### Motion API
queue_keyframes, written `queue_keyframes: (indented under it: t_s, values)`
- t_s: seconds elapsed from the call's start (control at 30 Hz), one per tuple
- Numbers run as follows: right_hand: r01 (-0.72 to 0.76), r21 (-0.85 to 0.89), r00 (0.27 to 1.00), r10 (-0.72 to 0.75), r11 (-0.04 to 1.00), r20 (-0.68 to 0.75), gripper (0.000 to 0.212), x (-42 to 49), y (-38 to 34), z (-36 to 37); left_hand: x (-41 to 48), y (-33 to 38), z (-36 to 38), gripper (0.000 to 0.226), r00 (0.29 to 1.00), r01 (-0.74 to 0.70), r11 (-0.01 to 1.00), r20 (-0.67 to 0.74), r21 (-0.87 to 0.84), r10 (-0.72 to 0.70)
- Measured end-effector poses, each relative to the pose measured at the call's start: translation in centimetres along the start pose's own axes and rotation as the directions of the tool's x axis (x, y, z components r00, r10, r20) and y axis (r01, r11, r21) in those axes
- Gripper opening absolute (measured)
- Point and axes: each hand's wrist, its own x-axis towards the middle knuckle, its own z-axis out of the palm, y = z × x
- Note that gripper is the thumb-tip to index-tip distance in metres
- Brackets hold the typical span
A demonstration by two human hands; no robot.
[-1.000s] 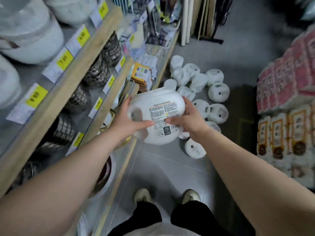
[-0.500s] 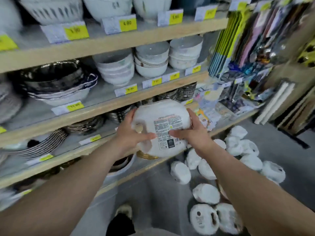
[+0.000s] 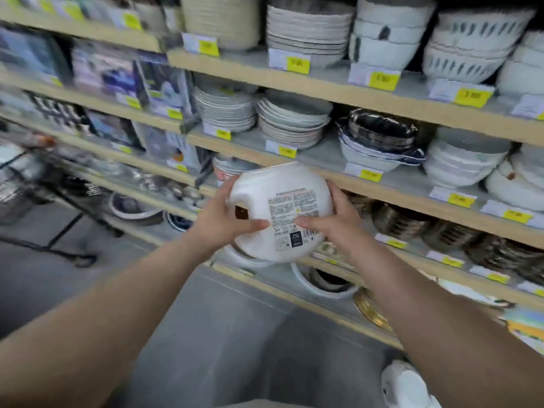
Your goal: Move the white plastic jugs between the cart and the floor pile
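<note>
So I've got this white pot (image 3: 276, 212) up in front of me, base toward my face, with the printed label sticker (image 3: 294, 217) on it. It's glossy, smooth ceramic by the look of it, round and squat, with a looped handle on the left side. My left hand (image 3: 223, 222) grips it at 9 o'clock, thumb across the base, and my right hand (image 3: 332, 222) clamps the 3 o'clock side, thumb pointing in at the label. Both sit equally close, so neither leads. The pot hangs in the air just before the wooden shelf (image 3: 412, 195) edge, which runs off toward 2 o'clock. Stacked bowls (image 3: 294, 125) and yellow price tags (image 3: 371, 175) sit beyond at 12.
</note>
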Motion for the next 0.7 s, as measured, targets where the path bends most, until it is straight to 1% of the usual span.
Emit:
queue_keyframes:
  t_s: [0.1, 0.17, 0.2, 0.27, 0.33, 0.4, 0.43, 0.5, 0.53, 0.57, 0.63, 0.7]
  values:
    - [0.011, 0.013, 0.992, -0.013, 1.000, 0.124, 0.097, 2.1, -0.6, 9.3, -1.7, -1.8, -8.4, 0.086, 0.991, 0.026, 1.000, -0.129, -0.017, -0.028]
    - [0.028, 0.016, 0.977, -0.030, 0.999, 0.210, 0.091, 3.1, -0.8, 15.8, -2.9, -3.1, -14.4, 0.092, 0.976, 0.052, 0.999, -0.213, -0.010, -0.053]
    - [0.024, 0.028, 0.966, -0.031, 0.999, 0.255, 0.093, 3.6, -0.9, 19.0, -3.6, -3.7, -17.2, 0.096, 0.965, 0.068, 0.998, -0.253, 0.010, -0.063]
    - [0.009, 0.035, 0.940, -0.020, 0.999, 0.342, 0.104, 4.4, -1.0, 25.1, -4.9, -4.9, -22.6, 0.101, 0.938, 0.101, 0.994, -0.337, 0.043, -0.081]
    - [0.029, 0.007, 0.905, -0.029, 1.000, 0.423, 0.116, 4.9, -1.6, 30.7, -6.3, -5.8, -27.3, 0.097, 0.902, 0.112, 0.993, -0.421, 0.024, -0.092]
    - [0.034, -0.010, 0.874, -0.024, 0.999, 0.486, 0.117, 5.5, -2.1, 35.6, -7.4, -6.9, -31.2, 0.097, 0.873, 0.117, 0.993, -0.476, -0.005, -0.105]
    - [0.029, -0.013, 0.856, -0.018, 0.999, 0.516, 0.114, 5.9, -2.2, 38.1, -7.7, -7.3, -33.1, 0.099, 0.854, 0.128, 0.992, -0.508, -0.009, -0.115]
    - [0.020, 0.000, 0.828, -0.016, 1.000, 0.560, 0.095, 7.0, -2.4, 42.3, -7.8, -8.4, -36.7, 0.102, 0.817, 0.146, 0.989, -0.564, 0.003, -0.119]
    - [0.016, 0.005, 0.808, -0.016, 1.000, 0.589, 0.090, 7.7, -2.6, 44.5, -7.7, -8.9, -38.5, 0.099, 0.799, 0.150, 0.989, -0.591, 0.015, -0.112]
    - [0.020, -0.002, 0.787, -0.014, 1.000, 0.617, 0.089, 8.5, -2.8, 46.7, -7.5, -9.4, -40.2, 0.096, 0.776, 0.159, 0.987, -0.622, 0.024, -0.110]
    - [0.027, -0.016, 0.739, -0.009, 1.000, 0.673, 0.094, 10.6, -3.2, 51.0, -6.6, -10.5, -43.7, 0.099, 0.728, 0.177, 0.984, -0.676, 0.024, -0.114]
    - [0.015, -0.033, 0.697, 0.013, 0.999, 0.717, 0.114, 13.0, -3.5, 55.1, -5.4, -11.4, -46.8, 0.103, 0.687, 0.192, 0.981, -0.716, 0.021, -0.119]
